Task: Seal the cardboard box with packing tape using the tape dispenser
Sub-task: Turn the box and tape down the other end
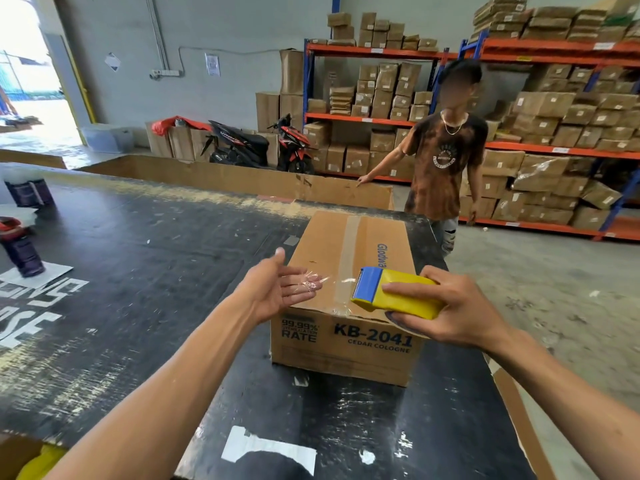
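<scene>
Presently: box [346,306] at table's [138,271] near right edge. Right hand [457,306] wrapped around dispenser [394,292] above box's near top edge. Left hand [284,289] spread, tape [322,282] stuck on fingertips. Advice: press tape end down flat, pull dispenser straight along far seam.

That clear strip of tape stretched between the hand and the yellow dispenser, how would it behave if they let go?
The tape strip looks thin and wrinkled, so it would probably flop. It seems to cling to the left hand's fingers, so likely sticky. The dispenser in the right hand looks rigid.
</scene>
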{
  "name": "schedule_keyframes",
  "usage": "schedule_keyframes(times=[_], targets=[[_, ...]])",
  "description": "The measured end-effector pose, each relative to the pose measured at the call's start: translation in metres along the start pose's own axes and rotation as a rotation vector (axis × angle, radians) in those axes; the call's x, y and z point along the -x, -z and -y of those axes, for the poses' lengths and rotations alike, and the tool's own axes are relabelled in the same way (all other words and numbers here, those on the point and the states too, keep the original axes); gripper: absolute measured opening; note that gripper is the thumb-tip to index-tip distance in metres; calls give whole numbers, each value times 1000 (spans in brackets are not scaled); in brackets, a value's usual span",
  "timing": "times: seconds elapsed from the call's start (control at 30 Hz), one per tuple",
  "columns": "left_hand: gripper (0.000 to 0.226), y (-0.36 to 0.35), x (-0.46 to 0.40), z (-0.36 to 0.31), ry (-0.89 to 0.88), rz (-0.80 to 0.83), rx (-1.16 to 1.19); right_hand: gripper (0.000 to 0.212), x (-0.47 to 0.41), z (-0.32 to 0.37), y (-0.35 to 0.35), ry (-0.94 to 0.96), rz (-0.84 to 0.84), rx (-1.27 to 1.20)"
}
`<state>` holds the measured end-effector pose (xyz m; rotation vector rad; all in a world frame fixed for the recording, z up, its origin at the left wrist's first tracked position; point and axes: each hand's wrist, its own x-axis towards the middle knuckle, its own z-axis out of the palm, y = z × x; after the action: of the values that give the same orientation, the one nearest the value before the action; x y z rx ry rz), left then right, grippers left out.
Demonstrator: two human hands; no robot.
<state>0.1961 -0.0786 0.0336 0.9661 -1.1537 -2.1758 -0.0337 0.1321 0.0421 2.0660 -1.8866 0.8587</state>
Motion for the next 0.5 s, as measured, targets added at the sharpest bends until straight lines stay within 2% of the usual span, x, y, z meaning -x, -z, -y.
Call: schedule_keyframes(times=[0.1,0.3,0.4,0.5], targets=[[41,4,4,11,-65,9,-152,48,4,1,-11,-34,63,48],[9,21,-5,48,-388,-342,-374,50,-6,26,-33,-20,173,159],[8,33,-6,59,-509,-407,-440,54,-16,34,-39,12,199,230],[9,45,-8,65,-513,-469,-469,54,-22,37,-42,37,221,261]])
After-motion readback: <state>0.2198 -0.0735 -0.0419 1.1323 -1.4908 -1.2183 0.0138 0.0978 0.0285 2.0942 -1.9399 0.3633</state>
